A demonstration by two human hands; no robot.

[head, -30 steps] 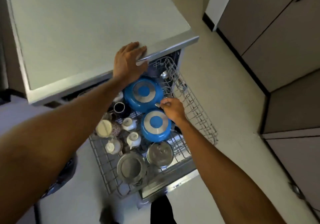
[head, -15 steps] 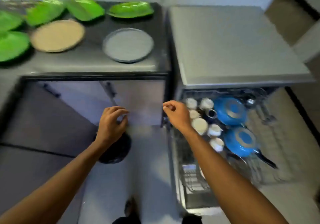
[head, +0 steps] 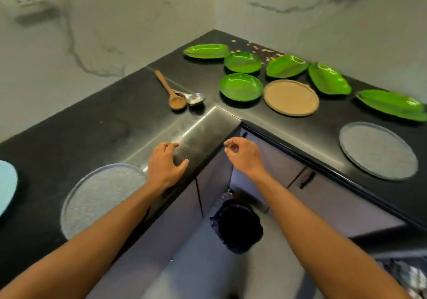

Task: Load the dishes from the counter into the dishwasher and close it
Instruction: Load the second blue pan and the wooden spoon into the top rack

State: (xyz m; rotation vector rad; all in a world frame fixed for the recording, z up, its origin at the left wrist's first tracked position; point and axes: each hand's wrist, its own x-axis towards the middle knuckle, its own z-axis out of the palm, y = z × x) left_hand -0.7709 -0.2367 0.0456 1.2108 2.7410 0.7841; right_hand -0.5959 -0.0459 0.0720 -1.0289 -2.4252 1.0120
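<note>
On the black corner counter (head: 115, 123) lie several green leaf-shaped dishes (head: 241, 87), a tan round plate (head: 291, 97), a grey plate at the right (head: 379, 150) and another grey plate at the left (head: 97, 197). A wooden spoon (head: 172, 93) and a metal spoon (head: 195, 98) lie side by side near the corner. My left hand (head: 165, 167) hovers over the counter's front edge, fingers loosely curved and holding nothing. My right hand (head: 242, 155) hangs in front of the cabinets, fingers loosely curled, with nothing in it. Only a bit of the dishwasher rack (head: 409, 273) shows at the bottom right.
A pale blue plate (head: 7, 187) pokes in at the left edge. Crumbs (head: 256, 49) are scattered near the back wall. A dark bin with a bag (head: 235, 227) stands on the floor under the corner. Grey cabinet doors (head: 300, 183) run below the counter.
My view has swung left from the open dishwasher to the corner counter. Both hands left the rack and dishwasher top and now sit near the counter's inner corner, holding nothing.
</note>
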